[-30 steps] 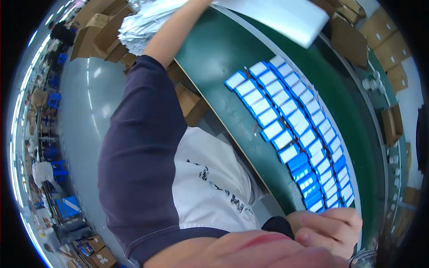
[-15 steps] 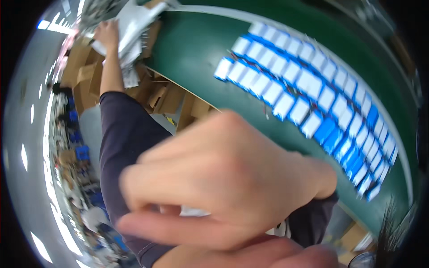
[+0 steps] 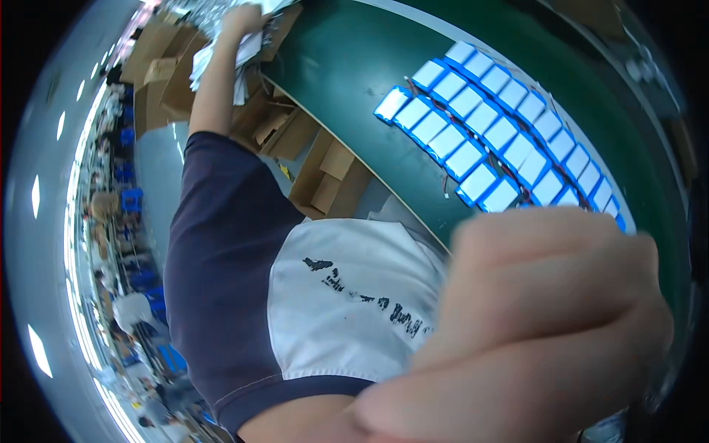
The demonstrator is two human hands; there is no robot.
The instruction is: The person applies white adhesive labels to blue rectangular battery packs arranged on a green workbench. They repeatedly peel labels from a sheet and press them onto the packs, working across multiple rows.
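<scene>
My left arm reaches to the far left, and my left hand [image 3: 245, 18] is bent closed over a pile of thin white and silvery sheets or bags [image 3: 209, 68]. Its fingertips are hidden, so what they grip cannot be made out. Close in front of the camera, large and slightly blurred, is my right hand [image 3: 554, 295], its fingers curled in like a fist. Anything inside it is hidden. Behind it, slanting rows of flat blue-and-white battery packs [image 3: 464, 160] with thin wires lie on the green table [image 3: 336, 81]. The right hand covers the nearer part of these rows.
Open cardboard boxes [image 3: 332, 177] stand below the table's near edge, and more brown cartons [image 3: 155, 88] stand at the far left. Blue stools [image 3: 131, 199] and other workplaces line the left side of the room.
My right hand has moved to the right, uncovering my white shirt front and hiding the nearer battery packs. My left hand has moved right and farther away over the pile. The whole view has shifted.
</scene>
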